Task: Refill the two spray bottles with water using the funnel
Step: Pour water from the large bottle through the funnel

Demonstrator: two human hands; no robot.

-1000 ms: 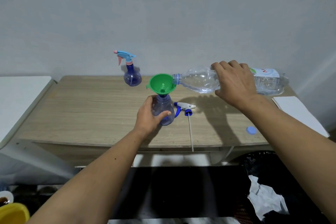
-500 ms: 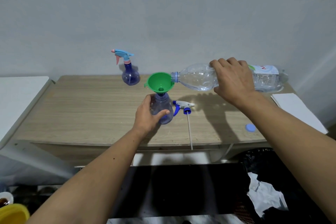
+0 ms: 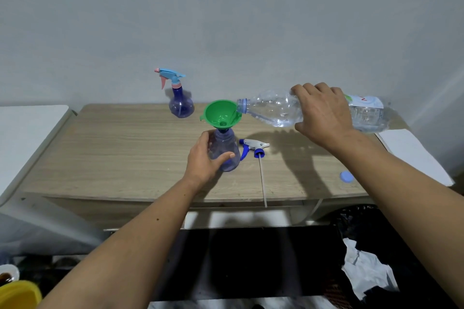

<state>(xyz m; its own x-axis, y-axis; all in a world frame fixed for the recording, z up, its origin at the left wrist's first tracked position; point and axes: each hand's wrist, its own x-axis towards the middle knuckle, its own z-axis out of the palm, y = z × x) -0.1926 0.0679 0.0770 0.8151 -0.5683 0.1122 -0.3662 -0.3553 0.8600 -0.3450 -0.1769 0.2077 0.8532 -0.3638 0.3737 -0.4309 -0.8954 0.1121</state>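
Note:
A green funnel (image 3: 221, 115) sits in the neck of an open purple spray bottle (image 3: 226, 149) on the wooden table (image 3: 125, 155). My left hand (image 3: 204, 162) grips this bottle's body. My right hand (image 3: 324, 113) holds a clear water bottle (image 3: 273, 109) nearly level, its mouth resting on the funnel's right rim. The bottle's blue-white trigger head (image 3: 253, 147) with its dip tube lies on the table just right of the open bottle. A second purple spray bottle (image 3: 179, 103), with its light-blue trigger on, stands at the back by the wall.
A small blue cap (image 3: 346, 176) lies near the table's front right. White sheets (image 3: 411, 155) rest at the right edge. A white surface (image 3: 27, 128) adjoins the left side. Below are dark bags, crumpled paper (image 3: 366, 273) and a yellow lid (image 3: 17, 295).
My right hand has lowered the water bottle's mouth onto the funnel's rim and tilted it a little further. My left hand stays on the open bottle.

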